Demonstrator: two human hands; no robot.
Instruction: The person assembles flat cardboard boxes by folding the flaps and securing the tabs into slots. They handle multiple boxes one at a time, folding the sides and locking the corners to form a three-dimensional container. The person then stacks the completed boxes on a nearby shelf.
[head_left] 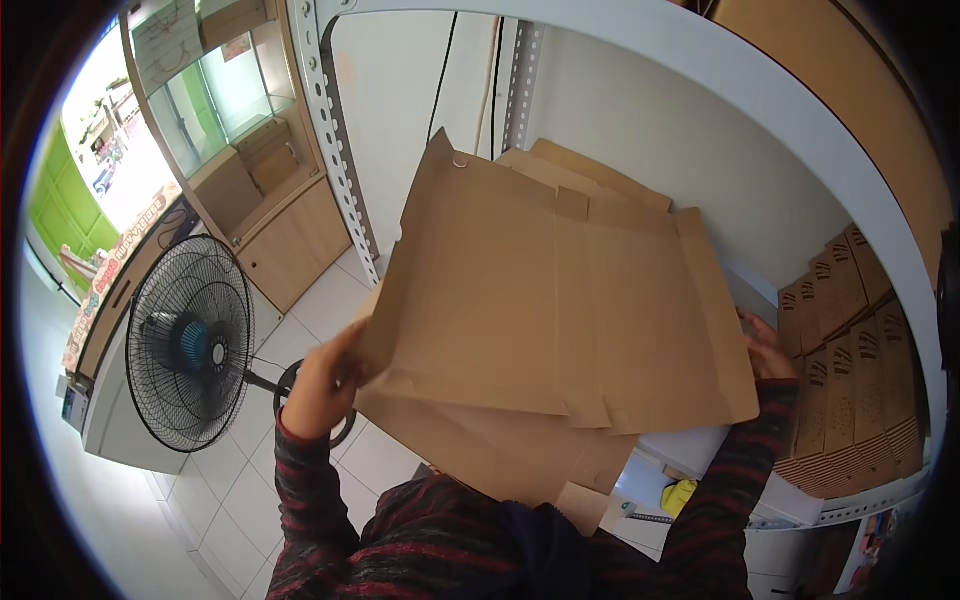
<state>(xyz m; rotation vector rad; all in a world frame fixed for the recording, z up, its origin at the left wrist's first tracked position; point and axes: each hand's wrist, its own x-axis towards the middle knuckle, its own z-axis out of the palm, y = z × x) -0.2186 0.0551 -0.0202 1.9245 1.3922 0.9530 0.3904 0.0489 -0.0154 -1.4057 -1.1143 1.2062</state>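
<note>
A large unfolded brown cardboard box blank (480, 290), creased and with flaps at its sides, spreads out in front of me. My left hand (325, 380) grips its left edge, fingers closed round the card. At the right edge my right hand (765, 345) holds the blank, its fingertips partly hidden behind the flap. Beneath its near edge lies another flat cardboard piece (490, 440), reaching toward my body. More cardboard (600, 175) shows past the far edge; whether it is joined to the same blank I cannot tell.
A grey perforated metal shelf frame (345, 150) surrounds the work area. Stacked folded brown cartons (850, 370) fill the shelf's right side. To the left stand a black pedestal fan (190, 340) and a wooden glass cabinet (290, 245). A yellow item (678, 496) lies low near my right forearm.
</note>
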